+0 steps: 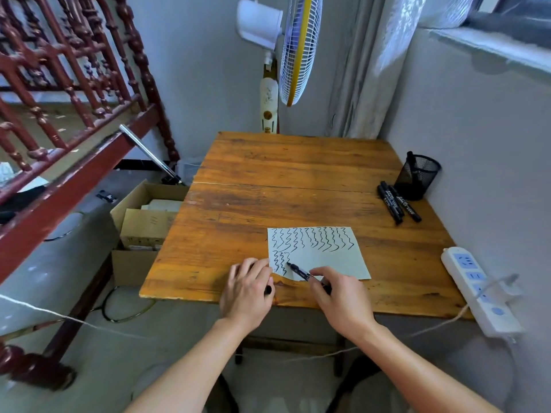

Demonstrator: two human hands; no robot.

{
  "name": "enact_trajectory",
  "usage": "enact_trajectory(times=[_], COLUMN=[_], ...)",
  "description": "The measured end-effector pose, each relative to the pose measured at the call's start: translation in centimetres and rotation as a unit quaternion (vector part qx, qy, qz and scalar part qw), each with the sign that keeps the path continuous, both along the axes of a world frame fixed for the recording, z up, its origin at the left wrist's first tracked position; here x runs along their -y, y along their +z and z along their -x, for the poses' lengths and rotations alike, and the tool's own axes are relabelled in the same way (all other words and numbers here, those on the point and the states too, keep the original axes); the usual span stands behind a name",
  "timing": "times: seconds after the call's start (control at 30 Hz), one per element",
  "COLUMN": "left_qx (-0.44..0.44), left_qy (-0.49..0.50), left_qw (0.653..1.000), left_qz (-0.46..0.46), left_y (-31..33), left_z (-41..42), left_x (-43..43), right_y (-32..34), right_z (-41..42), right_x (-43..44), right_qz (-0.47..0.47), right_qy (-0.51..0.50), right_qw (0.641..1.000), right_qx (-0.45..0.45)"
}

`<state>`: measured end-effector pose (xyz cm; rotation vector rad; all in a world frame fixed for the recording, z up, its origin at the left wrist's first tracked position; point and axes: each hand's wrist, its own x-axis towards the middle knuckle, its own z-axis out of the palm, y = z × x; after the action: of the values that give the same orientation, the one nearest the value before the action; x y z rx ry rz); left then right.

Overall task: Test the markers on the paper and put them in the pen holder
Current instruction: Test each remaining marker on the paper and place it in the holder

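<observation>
Two bare forearms reach over a worn wooden table [298,162]. Right hand [340,299] pinches a black marker [298,272], tip on squiggle-covered paper [328,257]. Left hand [247,290] pins the paper's edge, fingers curled around a dark cap. Spare markers [398,202] lie beside a mesh pen holder [417,177]; a power strip [480,289] hugs the grey wall.

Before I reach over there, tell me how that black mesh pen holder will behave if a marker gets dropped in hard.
The pen holder is open wire mesh, so probably light and apt to slide or tip if knocked. It holds what seems just one marker, adding little steadying weight. It stands close to the wall, near the corner of the table, which may limit sliding that way.
</observation>
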<state>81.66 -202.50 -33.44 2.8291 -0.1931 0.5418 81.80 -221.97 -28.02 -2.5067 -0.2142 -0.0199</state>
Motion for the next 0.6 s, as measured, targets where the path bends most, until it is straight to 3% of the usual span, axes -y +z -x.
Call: enact_trajectory(times=[0.5,0.6], left_qx=[0.006,0.004], left_qy=[0.002,0.0], left_qw=[1.0,1.0], left_qz=[0.002,0.003], left_y=[0.0,0.2], left_z=[0.0,0.1], left_x=[0.1,0.0], right_y=[0.8,1.2], right_z=[1.7,2.0], right_x=[1.3,1.1], right_qz=[0.04,0.0], right_qy=[0.018,0.017], right_qw=[0.999,1.0], right_qx=[0.002,-0.003])
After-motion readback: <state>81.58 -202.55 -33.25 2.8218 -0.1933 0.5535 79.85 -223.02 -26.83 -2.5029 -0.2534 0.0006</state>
